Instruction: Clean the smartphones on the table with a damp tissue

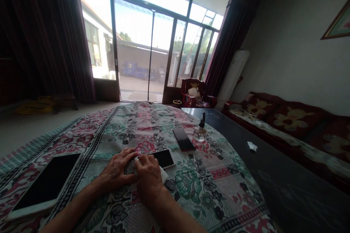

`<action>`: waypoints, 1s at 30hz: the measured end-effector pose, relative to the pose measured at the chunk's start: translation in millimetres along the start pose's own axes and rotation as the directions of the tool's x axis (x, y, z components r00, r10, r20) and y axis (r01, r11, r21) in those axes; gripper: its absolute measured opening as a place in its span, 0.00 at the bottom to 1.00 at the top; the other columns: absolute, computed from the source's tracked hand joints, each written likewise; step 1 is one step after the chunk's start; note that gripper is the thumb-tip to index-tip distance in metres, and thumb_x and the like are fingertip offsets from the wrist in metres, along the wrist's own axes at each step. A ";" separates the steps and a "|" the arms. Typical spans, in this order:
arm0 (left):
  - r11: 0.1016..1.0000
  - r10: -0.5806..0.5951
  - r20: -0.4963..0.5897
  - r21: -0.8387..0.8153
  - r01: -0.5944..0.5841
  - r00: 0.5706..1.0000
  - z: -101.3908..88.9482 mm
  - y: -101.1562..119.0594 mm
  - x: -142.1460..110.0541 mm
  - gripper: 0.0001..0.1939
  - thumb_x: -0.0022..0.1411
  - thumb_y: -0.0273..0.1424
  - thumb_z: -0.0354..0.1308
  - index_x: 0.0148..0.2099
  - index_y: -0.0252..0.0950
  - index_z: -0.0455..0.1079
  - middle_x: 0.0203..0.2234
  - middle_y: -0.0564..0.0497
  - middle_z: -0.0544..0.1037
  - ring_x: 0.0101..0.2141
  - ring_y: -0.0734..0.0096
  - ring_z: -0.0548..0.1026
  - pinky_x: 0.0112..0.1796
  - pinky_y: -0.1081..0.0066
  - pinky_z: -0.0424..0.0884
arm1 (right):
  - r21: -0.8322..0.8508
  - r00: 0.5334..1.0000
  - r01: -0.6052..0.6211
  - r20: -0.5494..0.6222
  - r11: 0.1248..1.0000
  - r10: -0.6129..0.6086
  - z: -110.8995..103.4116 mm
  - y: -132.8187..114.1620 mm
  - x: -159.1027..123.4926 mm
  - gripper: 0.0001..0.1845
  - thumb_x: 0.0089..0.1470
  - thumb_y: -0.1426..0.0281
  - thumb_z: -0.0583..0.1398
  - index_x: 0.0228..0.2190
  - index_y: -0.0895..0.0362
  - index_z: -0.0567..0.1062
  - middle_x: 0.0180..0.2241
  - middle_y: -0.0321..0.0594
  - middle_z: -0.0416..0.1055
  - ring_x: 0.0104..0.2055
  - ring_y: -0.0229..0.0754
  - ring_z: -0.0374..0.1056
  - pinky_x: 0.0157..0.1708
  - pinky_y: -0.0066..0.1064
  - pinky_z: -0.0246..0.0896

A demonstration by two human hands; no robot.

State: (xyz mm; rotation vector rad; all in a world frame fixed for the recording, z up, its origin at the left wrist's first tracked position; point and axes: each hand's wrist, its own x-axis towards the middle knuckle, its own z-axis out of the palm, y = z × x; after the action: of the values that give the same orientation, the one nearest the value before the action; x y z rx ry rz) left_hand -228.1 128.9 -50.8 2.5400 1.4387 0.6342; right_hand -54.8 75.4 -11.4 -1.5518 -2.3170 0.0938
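A white-framed smartphone [164, 158] with a dark screen lies face up on the flowered tablecloth [188, 185]. My right hand [149, 174] is closed on a white tissue [164, 176] and presses down at the phone's left end. Part of the tissue sticks out below my fingers; the rest is hidden. My left hand [120, 167] lies beside it with the fingers stretched toward the phone's left edge; whether the fingertips touch it is hard to see. Beyond the phone lie a black smartphone [183, 139] and a small clear bottle [199, 134] with a black top.
A white tablet [46, 180] rests at the left of the table. On the right, a dark low table [284, 185] carries a crumpled white tissue [252, 146]. A red sofa [287, 116] stands along the wall. Glass doors [142, 51] and a wooden armchair [193, 91] are at the back.
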 end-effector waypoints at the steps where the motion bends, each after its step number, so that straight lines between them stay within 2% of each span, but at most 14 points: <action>1: 1.000 -0.002 0.007 0.005 0.002 1.000 0.2 -0.4 0.0 0.36 0.49 0.45 0.65 0.60 0.42 0.65 0.61 0.45 0.65 0.62 0.48 0.60 0.59 0.52 0.58 | 0.015 1.000 0.003 -0.001 1.000 -0.002 -1.0 0.9 0.0 0.14 0.59 0.68 0.56 0.46 0.54 0.73 0.49 0.43 0.69 0.49 0.48 0.62 0.45 0.38 0.57; 6: 1.000 -0.013 0.047 0.019 0.012 0.999 -2.1 0.2 0.0 0.38 0.47 0.44 0.66 0.60 0.44 0.65 0.62 0.45 0.63 0.62 0.45 0.59 0.60 0.51 0.57 | 0.058 0.999 -0.013 -0.036 0.998 0.015 -0.6 13.5 4.0 0.14 0.56 0.64 0.59 0.44 0.51 0.75 0.47 0.40 0.70 0.49 0.47 0.62 0.46 0.37 0.56; 10: 1.000 -0.008 0.050 0.018 0.007 0.999 -4.8 1.4 0.4 0.38 0.48 0.46 0.65 0.61 0.45 0.65 0.63 0.45 0.63 0.62 0.46 0.59 0.60 0.51 0.57 | 0.069 0.995 -0.034 -0.089 0.997 0.040 -0.3 28.6 7.4 0.13 0.58 0.69 0.56 0.42 0.49 0.77 0.46 0.38 0.71 0.48 0.44 0.62 0.46 0.34 0.54; 16: 1.000 -0.016 0.097 0.005 0.016 0.995 -10.4 5.1 0.4 0.37 0.50 0.50 0.63 0.61 0.47 0.63 0.63 0.47 0.62 0.63 0.48 0.56 0.60 0.52 0.56 | 0.035 0.983 -0.148 -0.102 0.988 0.151 -21.6 71.0 3.5 0.16 0.58 0.74 0.54 0.41 0.48 0.79 0.43 0.38 0.73 0.46 0.43 0.62 0.46 0.32 0.53; 20: 1.000 -0.012 0.086 -0.006 0.013 0.996 -11.7 6.1 -0.8 0.38 0.50 0.51 0.63 0.61 0.47 0.64 0.64 0.47 0.61 0.63 0.48 0.56 0.60 0.52 0.55 | 0.010 0.985 -0.133 -0.108 0.991 0.133 -34.7 94.5 -5.7 0.19 0.58 0.77 0.53 0.42 0.49 0.79 0.44 0.37 0.73 0.46 0.42 0.63 0.47 0.31 0.52; 30: 1.000 -0.013 0.063 -0.022 0.015 0.998 -8.7 4.1 -1.3 0.38 0.49 0.52 0.63 0.61 0.47 0.64 0.63 0.46 0.62 0.63 0.46 0.56 0.59 0.51 0.56 | -0.040 0.997 -0.047 -0.067 0.998 0.045 -43.5 94.6 -43.6 0.24 0.56 0.82 0.53 0.48 0.49 0.76 0.47 0.38 0.72 0.49 0.42 0.62 0.49 0.31 0.54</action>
State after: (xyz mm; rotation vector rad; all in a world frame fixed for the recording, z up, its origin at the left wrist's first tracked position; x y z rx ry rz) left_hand -229.3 125.1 -42.0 2.5071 1.4192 0.5603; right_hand 57.6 67.5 -4.7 -1.6041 -2.2465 0.0058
